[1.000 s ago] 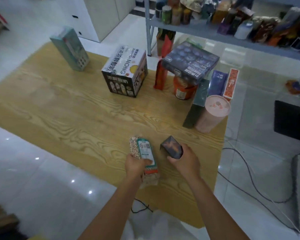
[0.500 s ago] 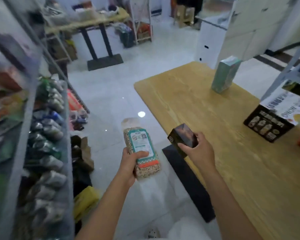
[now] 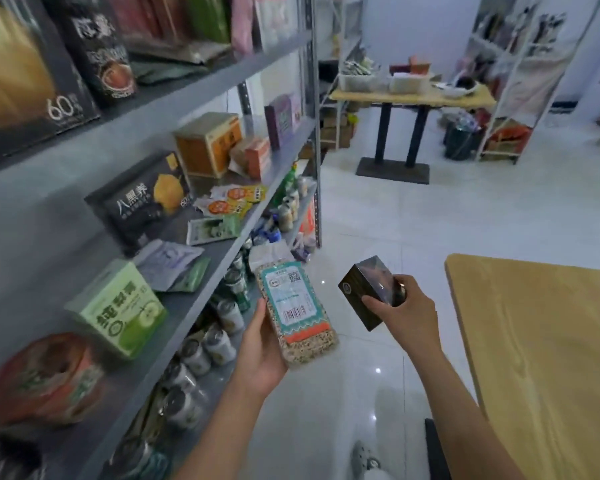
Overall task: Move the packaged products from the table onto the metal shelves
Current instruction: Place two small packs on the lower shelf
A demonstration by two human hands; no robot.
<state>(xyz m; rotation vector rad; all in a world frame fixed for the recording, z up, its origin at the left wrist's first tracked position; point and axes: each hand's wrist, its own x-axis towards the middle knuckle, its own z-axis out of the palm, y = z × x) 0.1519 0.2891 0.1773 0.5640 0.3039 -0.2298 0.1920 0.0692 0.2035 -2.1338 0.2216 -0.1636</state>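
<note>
My left hand (image 3: 262,348) grips a clear grain packet (image 3: 293,311) with a teal and orange label, held over the floor just right of the grey metal shelves (image 3: 201,289). A small dark box (image 3: 369,292) is held in my right hand (image 3: 400,311), a little to the right of the packet and at about the same height. The middle shelf carries a green box (image 3: 118,308), a black pouch (image 3: 142,199), flat sachets (image 3: 174,263) and an orange carton (image 3: 205,142). The wooden table (image 3: 541,341) lies at the right edge of view.
Jars and bottles (image 3: 201,348) crowd the lower shelf. Black boxes (image 3: 42,60) fill the top shelf. Across the white tiled floor (image 3: 378,216) stand a second wooden table (image 3: 409,97) on black legs and a white rack (image 3: 520,81). A shoe (image 3: 366,457) shows at the bottom.
My view has swung left from the table to the metal shelves. Both hands lifted their items off the table and carried them over the floor toward the shelves.
</note>
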